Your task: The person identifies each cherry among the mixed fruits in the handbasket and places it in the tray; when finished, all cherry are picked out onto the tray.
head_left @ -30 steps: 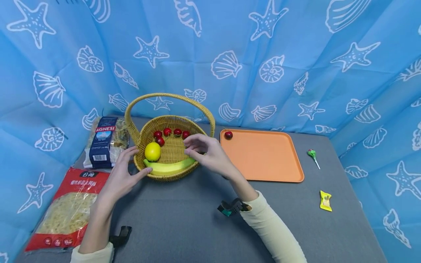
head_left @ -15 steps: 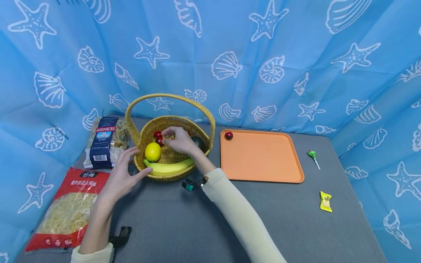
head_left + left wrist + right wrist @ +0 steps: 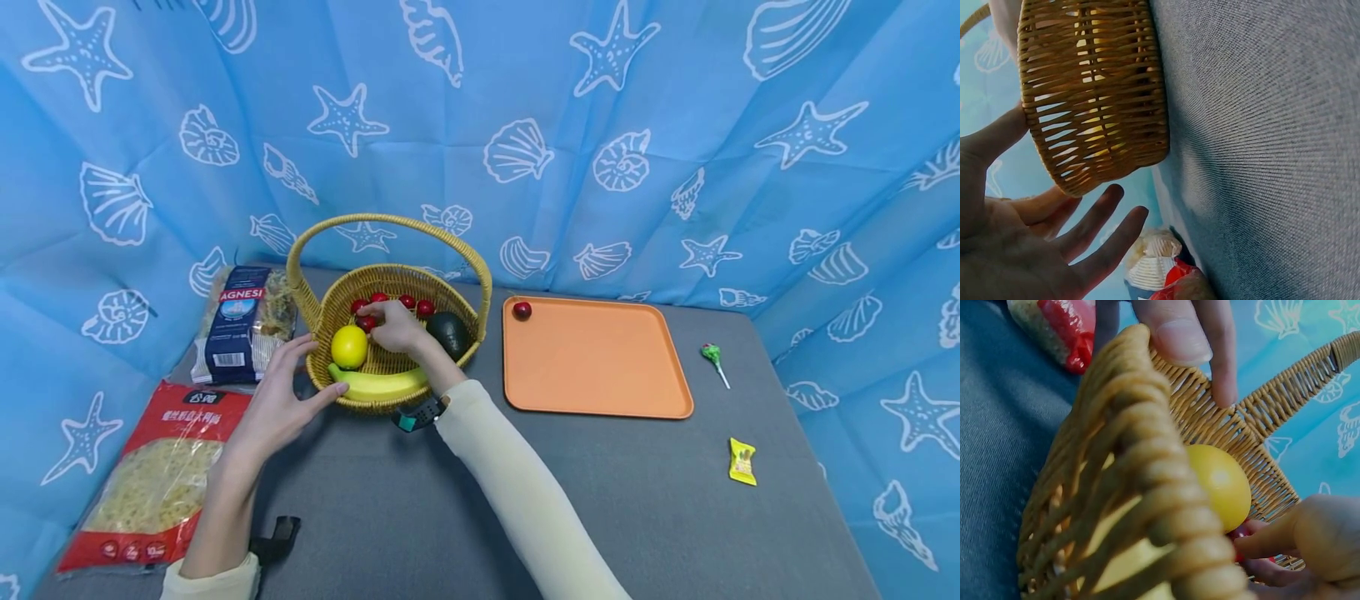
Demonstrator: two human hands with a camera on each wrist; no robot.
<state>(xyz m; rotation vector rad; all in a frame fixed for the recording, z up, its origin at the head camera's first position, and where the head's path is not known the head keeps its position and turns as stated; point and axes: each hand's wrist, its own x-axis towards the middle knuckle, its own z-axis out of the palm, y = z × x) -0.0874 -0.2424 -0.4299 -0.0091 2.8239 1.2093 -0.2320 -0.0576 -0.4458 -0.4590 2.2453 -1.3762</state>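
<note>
Since the earlier frame, the right hand [image 3: 397, 327] has travelled deeper into the woven wicker basket [image 3: 341, 292], uncovering the dark avocado [image 3: 450, 333]. Its fingertips now pinch a small red cherry [image 3: 366, 322] beside the yellow lemon [image 3: 348, 347]. The left hand [image 3: 281, 400] is unchanged: fingers straight, bracing the basket's outer wall. Step in hand: seizing the fruit. Judged next: lift it clear of the rim; another cherry lies on the orange plastic tray [image 3: 600, 400].

Cream sleeves, black wrist straps
</note>
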